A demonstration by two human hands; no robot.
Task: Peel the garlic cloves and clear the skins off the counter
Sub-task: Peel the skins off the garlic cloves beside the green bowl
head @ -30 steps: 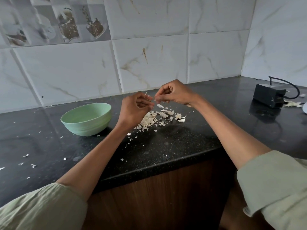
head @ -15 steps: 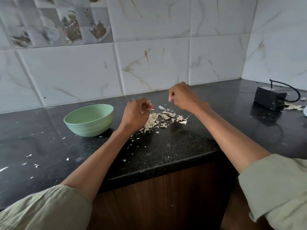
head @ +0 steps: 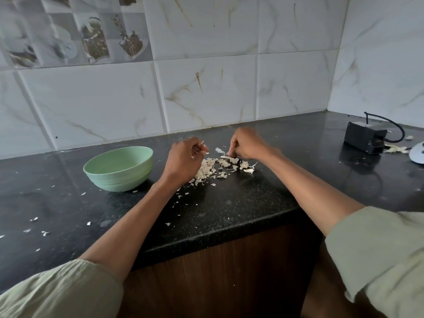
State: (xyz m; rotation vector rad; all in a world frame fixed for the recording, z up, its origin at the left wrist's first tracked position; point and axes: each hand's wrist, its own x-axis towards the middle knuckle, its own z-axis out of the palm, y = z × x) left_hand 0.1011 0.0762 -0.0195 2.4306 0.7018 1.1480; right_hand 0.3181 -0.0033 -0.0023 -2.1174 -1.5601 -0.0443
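A heap of pale garlic skins [head: 212, 169] lies on the black counter [head: 229, 203] between my hands. My left hand [head: 183, 160] hovers over the heap's left edge, its curled fingers pinching a small garlic clove with a bit of skin sticking up. My right hand [head: 246, 144] is down at the heap's far right side, fingertips pinching a strip of skin against the counter. A mint green bowl [head: 118, 168] stands to the left of my left hand; its inside is hidden from here.
Small skin flakes [head: 43, 232] are scattered over the counter's left and front. A black box with a cable [head: 366, 137] sits at the far right, with more skins [head: 395, 149] and a white plate edge [head: 417, 154] beside it. A tiled wall closes the back.
My hands were joined above the heap, then pulled apart. The right hand has dropped to the skins on the counter; the left stays over the heap with the clove.
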